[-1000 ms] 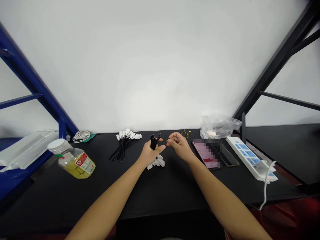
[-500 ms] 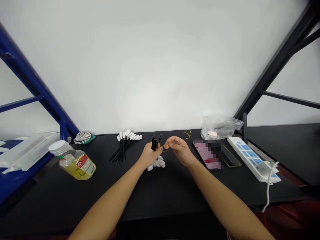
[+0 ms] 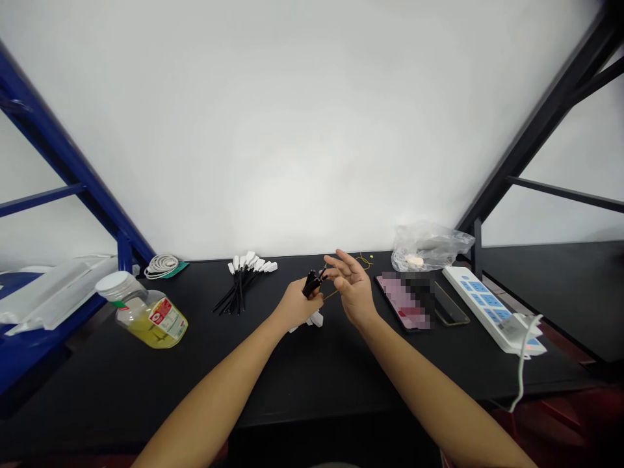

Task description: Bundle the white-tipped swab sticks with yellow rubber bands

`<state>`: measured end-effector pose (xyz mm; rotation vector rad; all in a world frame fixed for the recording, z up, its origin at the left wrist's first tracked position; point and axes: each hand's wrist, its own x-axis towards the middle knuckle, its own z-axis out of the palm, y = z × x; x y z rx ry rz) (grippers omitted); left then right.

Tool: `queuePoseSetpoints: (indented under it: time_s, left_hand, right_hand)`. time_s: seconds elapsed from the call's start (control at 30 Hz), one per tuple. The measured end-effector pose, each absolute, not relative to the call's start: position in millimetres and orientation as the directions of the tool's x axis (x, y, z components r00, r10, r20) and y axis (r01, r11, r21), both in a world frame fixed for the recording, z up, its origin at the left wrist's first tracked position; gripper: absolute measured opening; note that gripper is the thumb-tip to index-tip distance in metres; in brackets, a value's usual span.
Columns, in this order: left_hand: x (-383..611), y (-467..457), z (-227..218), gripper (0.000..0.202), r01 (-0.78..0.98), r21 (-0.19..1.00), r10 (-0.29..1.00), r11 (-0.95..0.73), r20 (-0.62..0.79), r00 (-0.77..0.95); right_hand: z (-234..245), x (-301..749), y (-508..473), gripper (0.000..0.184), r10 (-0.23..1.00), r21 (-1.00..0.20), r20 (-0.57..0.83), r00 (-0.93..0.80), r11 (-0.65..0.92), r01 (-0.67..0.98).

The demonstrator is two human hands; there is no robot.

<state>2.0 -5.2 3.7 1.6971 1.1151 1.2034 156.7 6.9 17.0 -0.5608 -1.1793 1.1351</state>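
Observation:
My left hand (image 3: 296, 304) is closed around a bundle of thin black cords (image 3: 312, 283), whose black ends stick out past the thumb. Their white flat ends (image 3: 316, 319) show below that hand. A thin yellowish-brown rubber band (image 3: 332, 294) runs from the bundle to my right hand (image 3: 355, 290), stretched over its spread fingers. The right fingertips are close to the black ends. Whether the band goes all the way around the bundle is hidden by my left hand. A second pile of black cords with white ends (image 3: 240, 286) lies fanned out to the left.
On the left are a lidded jar of yellow contents (image 3: 158, 322), a coiled white cable (image 3: 162, 265) and plastic packages (image 3: 53, 292). Loose rubber bands (image 3: 364, 261) and a clear bag (image 3: 431, 244) lie behind. Two phones (image 3: 400, 300) and a power strip (image 3: 492, 309) are on the right.
My right fingers have gone from a pinch on the rubber band to spread, with the band stretched over them. The bundle in my left hand has tilted to the right.

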Motion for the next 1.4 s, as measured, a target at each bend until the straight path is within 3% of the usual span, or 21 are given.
queuePoseSetpoints:
  time_s: [0.1,0.23,0.37,0.5,0.6,0.67,0.73,0.8,0.87,1.0,1.07,1.13,1.2,1.27,1.4]
  left_hand:
    - [3,-7,4,0.006,0.276,0.907,0.940,-0.318,0.265,0.214]
    - [5,-9,3,0.032,0.315,0.886,0.934,-0.340,0.281,0.218]
    - [4,-9,1,0.031,0.345,0.851,0.910,-0.396,0.315,0.269]
    - [3,-8,0,0.018,0.312,0.863,0.911,-0.397,0.330,0.247]
    - [2,-5,-1,0.010,0.259,0.899,0.932,-0.352,0.311,0.187]
    - [0,-3,-1,0.016,0.228,0.917,0.941,-0.328,0.295,0.167]
    - [-2,0,-2,0.026,0.188,0.932,0.946,-0.309,0.280,0.165]
    - [-5,2,-1,0.035,0.151,0.940,0.945,-0.306,0.281,0.166]
    - [-7,5,-1,0.041,0.139,0.939,0.944,-0.315,0.294,0.151]
    - [-8,9,-3,0.044,0.111,0.954,0.957,-0.279,0.267,0.109]
    - [-8,9,-3,0.043,0.098,0.966,0.967,-0.241,0.230,0.105]
    - [-7,8,-1,0.041,0.097,0.974,0.975,-0.206,0.196,0.102]
    - [-6,6,1,0.035,0.101,0.979,0.981,-0.180,0.170,0.095]
    - [-6,5,2,0.029,0.097,0.981,0.983,-0.168,0.159,0.094]
    - [-9,4,-1,0.019,0.043,0.976,0.970,-0.212,0.205,0.133]
  right_hand:
    - [22,154,-1,0.089,0.847,-0.830,0.516,-0.128,0.457,-0.320]
    - [25,153,-12,0.085,0.813,-0.849,0.527,-0.246,0.513,-0.126]
    - [22,159,-12,0.080,0.796,-0.815,0.535,-0.281,0.574,0.075]
    - [22,165,-9,0.070,0.642,-0.584,0.725,-0.247,0.765,0.272]
    - [24,166,-14,0.048,0.495,-0.353,0.815,-0.302,0.837,0.419]
    - [26,165,-21,0.027,0.437,-0.255,0.788,-0.434,0.873,0.416]
    - [28,162,-26,0.012,0.363,-0.216,0.725,-0.585,0.927,0.307]
    - [29,160,-28,0.006,0.326,-0.262,0.691,-0.645,0.945,0.197]
    - [28,159,-25,0.011,0.360,-0.359,0.679,-0.640,0.923,0.138]
    - [20,165,-10,0.026,0.581,-0.636,0.583,-0.569,0.761,0.125]
    - [16,167,-3,0.029,0.731,-0.811,0.481,-0.484,0.581,0.072]
    - [15,166,2,0.029,0.842,-0.936,0.350,-0.410,0.330,-0.121]
    - [14,165,6,0.026,0.893,-0.925,0.218,-0.394,0.060,-0.376]
    - [14,164,8,0.021,0.899,-0.825,0.117,-0.423,-0.149,-0.546]
    - [8,166,13,0.009,0.873,-0.733,0.017,-0.488,-0.321,-0.600]
